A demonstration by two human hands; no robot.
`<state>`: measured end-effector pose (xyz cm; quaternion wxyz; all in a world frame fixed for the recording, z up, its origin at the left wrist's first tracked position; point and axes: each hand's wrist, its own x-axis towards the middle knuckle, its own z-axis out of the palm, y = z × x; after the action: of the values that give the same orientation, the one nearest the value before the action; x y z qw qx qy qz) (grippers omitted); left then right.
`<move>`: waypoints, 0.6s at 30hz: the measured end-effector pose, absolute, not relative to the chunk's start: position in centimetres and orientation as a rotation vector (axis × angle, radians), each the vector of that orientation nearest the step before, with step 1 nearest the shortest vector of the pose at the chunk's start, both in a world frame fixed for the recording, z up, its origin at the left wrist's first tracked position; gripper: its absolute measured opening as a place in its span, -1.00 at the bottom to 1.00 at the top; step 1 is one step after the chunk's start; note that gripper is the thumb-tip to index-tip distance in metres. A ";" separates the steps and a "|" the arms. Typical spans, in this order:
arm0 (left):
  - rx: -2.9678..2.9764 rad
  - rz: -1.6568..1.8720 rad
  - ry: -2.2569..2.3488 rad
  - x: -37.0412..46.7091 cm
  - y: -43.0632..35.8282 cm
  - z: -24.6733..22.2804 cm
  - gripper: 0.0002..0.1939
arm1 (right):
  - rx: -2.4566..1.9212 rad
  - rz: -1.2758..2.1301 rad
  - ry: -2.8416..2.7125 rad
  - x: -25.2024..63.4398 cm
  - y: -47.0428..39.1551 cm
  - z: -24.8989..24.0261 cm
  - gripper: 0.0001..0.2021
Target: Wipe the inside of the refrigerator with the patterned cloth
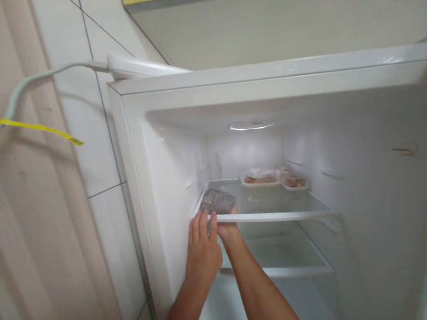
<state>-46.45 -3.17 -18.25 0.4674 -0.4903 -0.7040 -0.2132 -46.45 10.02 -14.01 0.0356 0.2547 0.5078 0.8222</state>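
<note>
A dark grey patterned cloth (217, 201) shows at the front left corner of the upper glass shelf (279, 217) in an opened refrigerator. My right hand (229, 228) reaches in below the shelf's white front trim, which crosses in front of it. Its fingers, partly hidden, hold the cloth, seemingly against the underside of the glass. Beside it, my left hand (205, 245) rests its outstretched fingertips on the trim at the left corner, close to the cloth. The left thumb is out of sight.
Two packed food trays, one left (259, 179) and one right (293, 180), sit at the back of the upper shelf. Below is a second glass shelf (293, 272). A pale cable (17, 97) with a yellow tag (42, 127) hangs outside, left of the refrigerator wall (153, 175).
</note>
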 end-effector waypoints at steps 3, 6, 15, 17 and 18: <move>-1.194 -0.519 -1.710 -46.7 -3.1 -18.3 -0.19 | 0.531 2.727 0.708 -43.6 9.5 -15.3 -0.75; -1.189 -0.529 -1.693 -46.8 -3.1 -18.4 -0.22 | 0.219 2.494 -0.297 -39.4 10.3 -16.9 -0.73; -1.210 -0.575 -1.702 -47.0 -3.0 -18.2 -0.26 | 0.022 2.124 -0.577 -24.9 15.7 -19.0 -0.67; -1.209 -0.582 -1.714 -46.9 -3.0 -18.0 -0.28 | -0.031 2.067 -0.469 -22.3 16.3 -19.5 -0.67; -1.208 -0.580 -1.722 -46.8 -3.1 -17.9 -0.29 | -0.049 2.047 -0.418 -21.2 16.3 -19.7 -0.67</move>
<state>-46.78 -3.07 -17.95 0.4616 -0.4912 -0.7000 -0.2360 -21.24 16.34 -19.71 0.5019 -0.0204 -0.1731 0.8472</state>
